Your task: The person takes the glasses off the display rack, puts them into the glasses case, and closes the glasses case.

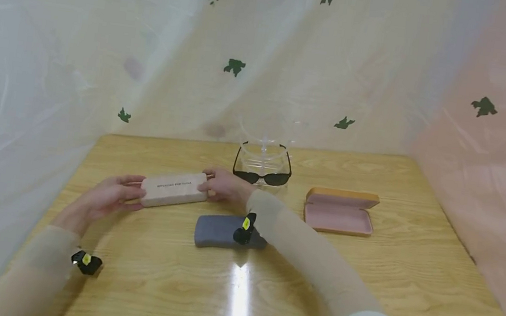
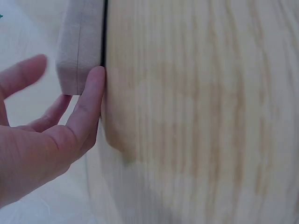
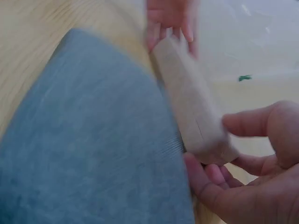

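Observation:
A pale pinkish-white glasses case (image 1: 173, 190), closed and printed on its lid, lies at the left of the table between both hands. My right hand (image 1: 230, 187) pinches its right end; in the right wrist view the thumb is on one side of the case (image 3: 191, 98) and the fingers are on another. At the opposite end, fingertips of my left hand (image 1: 108, 197) touch the case. The left wrist view shows that hand's (image 2: 46, 149) fingers extended and one digit held away from the case. Just nearer to me lies a closed grey-blue glasses case (image 1: 215, 231), partly hidden by the right wrist.
Dark sunglasses (image 1: 275, 179) rest on a clear display stand (image 1: 263, 155) at the back middle. To the right, an orange case with pink lining (image 1: 337, 218) lies with its lid up. Leaf-patterned curtains (image 1: 174, 64) border the wooden table (image 1: 162, 278).

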The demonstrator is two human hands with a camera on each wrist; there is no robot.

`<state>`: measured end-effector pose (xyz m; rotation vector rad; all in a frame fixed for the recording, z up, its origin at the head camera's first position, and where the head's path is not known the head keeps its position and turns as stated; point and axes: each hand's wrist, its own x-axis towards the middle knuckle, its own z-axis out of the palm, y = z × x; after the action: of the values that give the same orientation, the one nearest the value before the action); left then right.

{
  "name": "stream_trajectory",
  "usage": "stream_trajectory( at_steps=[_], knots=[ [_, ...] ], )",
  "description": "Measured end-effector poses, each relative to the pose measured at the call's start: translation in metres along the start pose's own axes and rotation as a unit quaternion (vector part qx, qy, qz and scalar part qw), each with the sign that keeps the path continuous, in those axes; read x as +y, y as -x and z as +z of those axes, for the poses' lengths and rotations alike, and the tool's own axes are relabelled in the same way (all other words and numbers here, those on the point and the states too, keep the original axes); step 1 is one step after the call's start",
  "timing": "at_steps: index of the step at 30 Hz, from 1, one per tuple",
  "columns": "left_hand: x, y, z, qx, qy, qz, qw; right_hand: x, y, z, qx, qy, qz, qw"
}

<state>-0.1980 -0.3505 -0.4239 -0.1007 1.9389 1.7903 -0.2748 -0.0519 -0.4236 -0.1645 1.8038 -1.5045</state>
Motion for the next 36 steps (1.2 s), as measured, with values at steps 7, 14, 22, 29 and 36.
stream_trajectory(
  at_steps=[7,14,22,29,36],
  knots=[
    [0.001,0.001,-0.003,0.003,-0.002,-0.004,1.0000,-0.002,0.000,0.007,0.023,0.031,-0.007,0.999],
    [0.002,0.000,-0.002,0.004,-0.010,-0.006,0.9999,0.001,-0.001,0.006,0.024,0.029,-0.010,0.999],
    [0.002,0.002,0.002,0.004,-0.015,-0.005,0.9999,0.006,0.003,0.006,0.038,0.060,-0.025,0.997],
    [0.017,0.004,0.017,0.069,-0.148,0.015,0.9865,0.006,0.036,-0.007,0.023,0.136,-0.066,0.988],
    [0.052,0.001,0.059,0.103,-0.234,0.120,0.9592,0.007,0.097,-0.046,-0.013,0.169,-0.185,0.968]
  ],
)
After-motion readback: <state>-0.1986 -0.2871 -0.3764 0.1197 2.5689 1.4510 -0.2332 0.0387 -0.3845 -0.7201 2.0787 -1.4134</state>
